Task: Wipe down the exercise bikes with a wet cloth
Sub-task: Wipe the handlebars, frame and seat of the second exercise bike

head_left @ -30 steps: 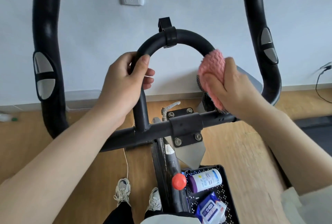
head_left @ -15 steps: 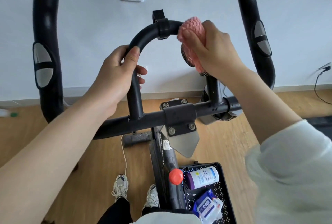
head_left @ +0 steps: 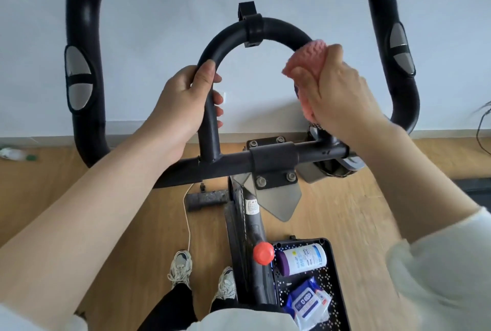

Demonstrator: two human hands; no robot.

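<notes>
Slides the pink knobbly cloth, clenched in the right hand, from the crown of the black looped handlebar down its right bend, frame centre-right, with the left hand clasping the left upright, so keeps scrubbing this loop.

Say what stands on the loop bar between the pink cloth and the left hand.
A black clamp wraps the loop bar at its top, between the cloth gripped in the right hand and the left hand, which grips the bar's left side. Otherwise the bar between them is bare.
</notes>
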